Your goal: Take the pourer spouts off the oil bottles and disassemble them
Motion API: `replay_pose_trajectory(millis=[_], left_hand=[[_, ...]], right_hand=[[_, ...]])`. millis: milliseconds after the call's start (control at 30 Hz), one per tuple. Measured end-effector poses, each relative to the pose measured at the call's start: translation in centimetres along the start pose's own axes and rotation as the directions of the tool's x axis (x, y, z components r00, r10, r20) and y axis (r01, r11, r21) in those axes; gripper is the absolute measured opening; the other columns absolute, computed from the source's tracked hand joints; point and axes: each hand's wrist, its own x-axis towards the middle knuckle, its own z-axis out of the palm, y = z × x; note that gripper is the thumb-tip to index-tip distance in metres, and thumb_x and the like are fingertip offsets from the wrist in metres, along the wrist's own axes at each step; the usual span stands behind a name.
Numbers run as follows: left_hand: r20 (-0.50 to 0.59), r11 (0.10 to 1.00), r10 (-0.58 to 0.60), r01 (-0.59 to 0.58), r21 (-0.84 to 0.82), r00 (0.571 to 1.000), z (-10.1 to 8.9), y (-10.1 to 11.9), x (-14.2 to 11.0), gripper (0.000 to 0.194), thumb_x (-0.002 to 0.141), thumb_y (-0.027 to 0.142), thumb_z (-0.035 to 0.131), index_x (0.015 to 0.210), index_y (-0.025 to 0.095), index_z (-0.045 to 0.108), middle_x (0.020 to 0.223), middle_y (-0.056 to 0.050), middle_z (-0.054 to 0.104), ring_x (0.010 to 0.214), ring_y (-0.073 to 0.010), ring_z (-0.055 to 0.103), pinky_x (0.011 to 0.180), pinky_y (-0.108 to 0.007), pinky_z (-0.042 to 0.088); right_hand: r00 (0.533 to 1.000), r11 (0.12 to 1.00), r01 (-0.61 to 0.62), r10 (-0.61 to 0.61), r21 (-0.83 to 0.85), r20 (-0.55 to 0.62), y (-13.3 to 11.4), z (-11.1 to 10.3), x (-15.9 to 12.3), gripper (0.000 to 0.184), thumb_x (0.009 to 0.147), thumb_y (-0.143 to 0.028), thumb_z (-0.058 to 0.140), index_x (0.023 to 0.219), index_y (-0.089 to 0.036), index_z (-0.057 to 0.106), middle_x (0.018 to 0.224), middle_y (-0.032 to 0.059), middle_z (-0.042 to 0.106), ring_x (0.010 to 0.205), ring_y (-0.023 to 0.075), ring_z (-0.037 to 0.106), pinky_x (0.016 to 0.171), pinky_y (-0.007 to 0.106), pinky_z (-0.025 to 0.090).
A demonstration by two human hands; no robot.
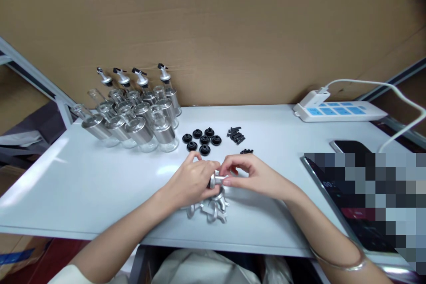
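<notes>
My left hand (191,179) is closed around a silver pourer spout (218,179), its black base partly hidden by my fingers. The thumb and fingers of my right hand (256,175) pinch at the spout's narrow end; any tiny part between them is hidden. Just below my hands lie several loose silver pourer tops (213,212). Beyond my left hand sits a group of black round stoppers (204,140). Small black levers (236,136) are piled to their right, with a cluster of tiny black pieces (246,151) close to my right hand.
Glass bottles with metal sleeves (141,131) stand in rows at the back left, several topped with pourers. A white power strip (339,113) with a plugged-in cable lies at the back right. A phone (349,146) and a tablet (328,199) rest on the white table (83,191).
</notes>
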Motion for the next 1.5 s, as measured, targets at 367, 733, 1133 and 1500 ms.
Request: replay_pose_trajectory(millis=[367,733,1133,1500], left_hand=[[-0.192,0.993,0.106,-0.114,-0.031,0.976,-0.2,-0.9,0.4,0.027,0.095,0.039,0.039,0.108,0.018,0.031,0.086,-0.006,0.064,0.071,-0.0164,0.061,0.076,-0.038,0.044],[-0.141,0.998,0.052,-0.046,0.045,0.989,-1.0,-0.9,0.5,0.024,0.098,0.038,0.03,0.105,0.019,0.043,0.089,-0.005,0.066,0.08,-0.0164,0.061,0.086,-0.039,0.034],[-0.054,0.997,0.071,-0.071,-0.011,0.996,-0.5,-0.6,0.6,0.026,0.099,0.034,0.025,0.095,0.016,0.044,0.075,-0.001,0.062,0.063,-0.0119,0.055,0.083,-0.034,0.037],[-0.169,0.968,0.146,-0.106,0.227,0.975,-0.9,-0.2,0.8,0.042,0.098,0.031,0.017,0.075,0.016,0.048,0.057,0.003,0.054,0.051,-0.0119,0.043,0.071,-0.035,0.026]], right_hand=[[0.996,0.99,-0.01,0.022,0.137,-0.087,-0.1,0.2,-0.1,0.029,0.086,-0.045,0.054,0.081,-0.017,0.055,0.065,-0.0027,0.051,0.058,0.0094,0.043,0.057,0.024,0.034],[0.972,0.773,-0.2,0.077,0.603,0.223,0.5,0.6,0.1,0.033,0.083,-0.045,0.06,0.075,-0.015,0.05,0.05,-0.0093,0.039,0.042,0.0032,0.031,0.042,0.02,0.022],[0.862,0.597,-0.491,0.232,0.634,0.45,0.2,-0.4,-0.2,0.04,0.078,-0.045,0.066,0.061,-0.016,0.043,0.044,-0.0141,0.02,0.038,-0.0002,0.01,0.034,0.014,0.006],[0.887,0.636,-0.445,0.214,0.631,0.41,-0.4,0.7,-0.2,0.034,0.075,-0.042,0.07,0.073,-0.011,0.058,0.047,-0.0101,0.036,0.039,0.0014,0.029,0.038,0.018,0.02]])
